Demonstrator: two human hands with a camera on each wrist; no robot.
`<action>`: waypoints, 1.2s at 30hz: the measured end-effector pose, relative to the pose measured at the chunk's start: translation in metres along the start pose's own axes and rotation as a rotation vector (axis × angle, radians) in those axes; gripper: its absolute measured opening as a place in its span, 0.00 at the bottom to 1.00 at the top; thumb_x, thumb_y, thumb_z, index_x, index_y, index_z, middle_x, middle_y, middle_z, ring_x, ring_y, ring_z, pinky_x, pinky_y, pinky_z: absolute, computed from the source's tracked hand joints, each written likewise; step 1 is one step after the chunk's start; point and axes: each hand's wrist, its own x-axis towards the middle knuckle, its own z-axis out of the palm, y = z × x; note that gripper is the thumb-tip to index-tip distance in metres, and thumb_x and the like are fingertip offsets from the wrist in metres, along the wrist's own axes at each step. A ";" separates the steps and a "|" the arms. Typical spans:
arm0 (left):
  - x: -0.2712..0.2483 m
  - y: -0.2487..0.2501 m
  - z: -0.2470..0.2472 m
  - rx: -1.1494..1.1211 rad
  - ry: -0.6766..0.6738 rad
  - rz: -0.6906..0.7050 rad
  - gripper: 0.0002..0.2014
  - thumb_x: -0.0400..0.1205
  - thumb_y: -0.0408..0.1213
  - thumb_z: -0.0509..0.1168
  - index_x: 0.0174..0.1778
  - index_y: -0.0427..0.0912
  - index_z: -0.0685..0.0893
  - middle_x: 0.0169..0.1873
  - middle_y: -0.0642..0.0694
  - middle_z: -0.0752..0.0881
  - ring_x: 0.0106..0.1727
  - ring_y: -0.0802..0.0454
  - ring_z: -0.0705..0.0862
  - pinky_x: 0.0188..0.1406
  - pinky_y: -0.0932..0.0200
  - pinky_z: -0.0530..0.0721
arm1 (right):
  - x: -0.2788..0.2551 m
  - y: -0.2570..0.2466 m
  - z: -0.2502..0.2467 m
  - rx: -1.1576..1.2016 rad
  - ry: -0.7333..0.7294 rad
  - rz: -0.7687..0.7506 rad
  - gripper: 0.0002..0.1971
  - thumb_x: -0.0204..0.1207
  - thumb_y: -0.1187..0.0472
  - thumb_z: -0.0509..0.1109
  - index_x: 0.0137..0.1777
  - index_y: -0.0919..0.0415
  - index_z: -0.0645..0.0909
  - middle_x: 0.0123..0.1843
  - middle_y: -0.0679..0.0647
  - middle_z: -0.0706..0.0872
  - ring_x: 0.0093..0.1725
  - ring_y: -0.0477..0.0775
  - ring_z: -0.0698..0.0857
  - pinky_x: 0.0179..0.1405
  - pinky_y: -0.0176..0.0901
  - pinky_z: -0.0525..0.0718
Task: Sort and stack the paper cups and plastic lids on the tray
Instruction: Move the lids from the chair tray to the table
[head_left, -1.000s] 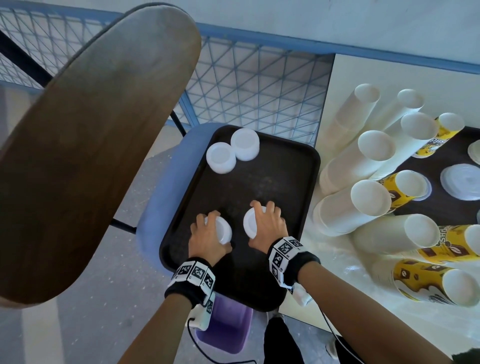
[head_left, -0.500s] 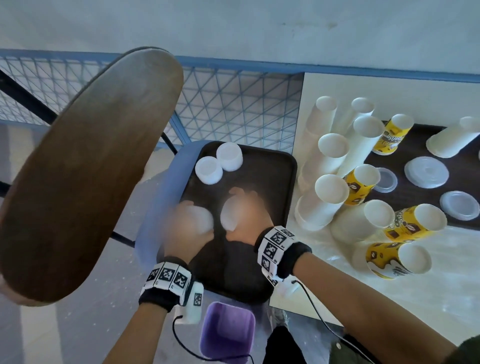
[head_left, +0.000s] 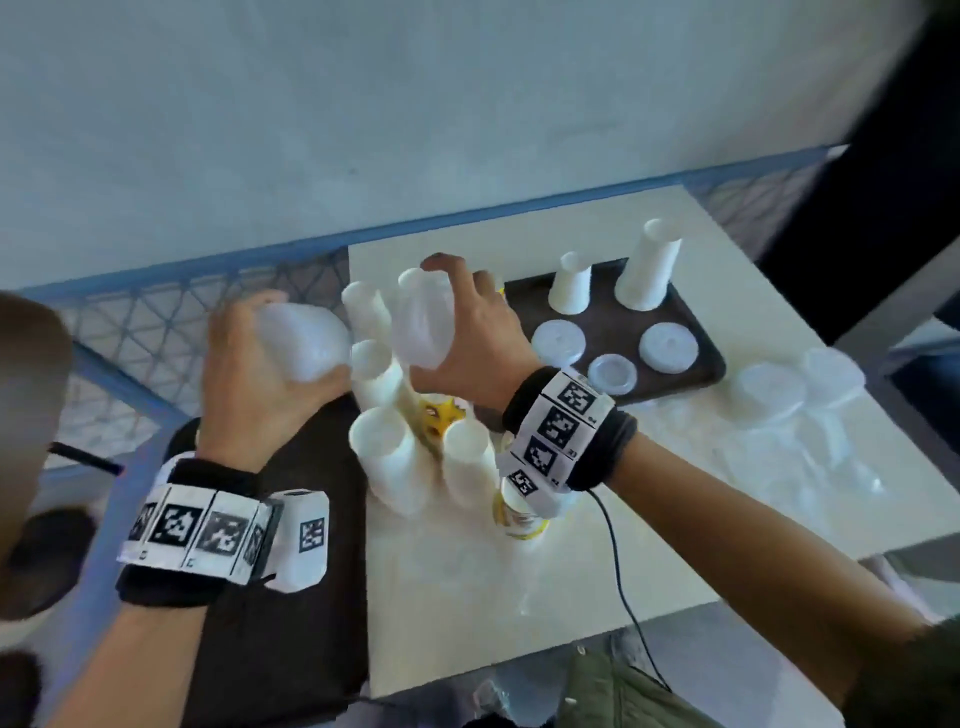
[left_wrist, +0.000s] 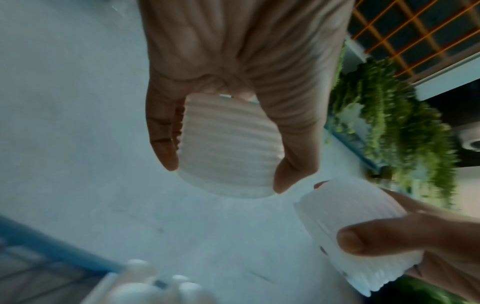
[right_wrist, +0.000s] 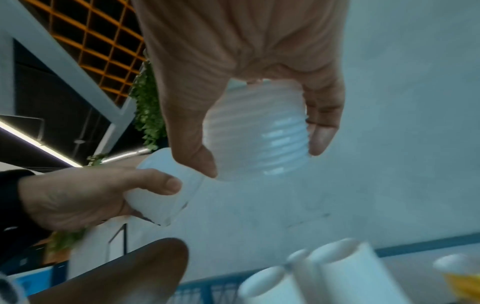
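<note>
Two stacks of white ribbed plastic lids are held up in the air, one per hand, above the table edge. Left lid stack (head_left: 306, 340) sits in the left hand (head_left: 249, 384), thumb on one side and fingers on the other, curled round its ribbed wall; left wrist view shows the same pinch from below. Right lid stack (head_left: 423, 325) is gripped by the right hand (head_left: 470, 332), fingers draped over the top, thumb on the near side. Both stacks are close together but apart, no contact visible.

Below the hands, a cluster of tall white paper cup stacks (head_left: 387, 457) lies leaning on the white table (head_left: 597, 571), open mouths toward the camera; a yellow printed cup (head_left: 441, 415) shows between them, another yellow cup (head_left: 519, 519) just under the right wristband.

Farther back, a dark tray (head_left: 696, 364) on the table carries two upside-down white cup stacks (head_left: 649, 270), the right one taller, plus three flat lids (head_left: 667, 347) laid singly in front of them. More clear lids (head_left: 769, 389) lie blurred on the table right of that tray. Second dark tray (head_left: 291, 597) is at left, beside the table, under the left forearm. Blue mesh railing (head_left: 156, 322) behind, pale wall above.
</note>
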 end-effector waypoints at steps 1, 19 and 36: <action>0.002 0.020 0.016 -0.027 -0.024 0.029 0.42 0.59 0.41 0.82 0.67 0.39 0.71 0.65 0.39 0.74 0.65 0.45 0.72 0.56 0.61 0.67 | -0.004 0.018 -0.021 -0.004 0.036 0.030 0.45 0.54 0.59 0.81 0.72 0.56 0.64 0.53 0.57 0.71 0.55 0.61 0.75 0.49 0.43 0.71; -0.098 0.187 0.357 0.039 -0.585 0.060 0.39 0.61 0.41 0.79 0.67 0.42 0.70 0.61 0.40 0.73 0.59 0.41 0.75 0.55 0.54 0.75 | -0.124 0.333 -0.170 -0.316 -0.233 0.389 0.46 0.59 0.55 0.78 0.76 0.54 0.59 0.65 0.61 0.69 0.64 0.63 0.71 0.64 0.49 0.74; -0.108 0.166 0.420 0.287 -0.664 -0.206 0.38 0.66 0.43 0.75 0.70 0.48 0.65 0.63 0.43 0.68 0.63 0.42 0.70 0.50 0.52 0.81 | -0.090 0.388 -0.119 -0.441 -0.439 0.371 0.48 0.59 0.54 0.79 0.77 0.53 0.57 0.65 0.62 0.67 0.64 0.63 0.70 0.62 0.52 0.76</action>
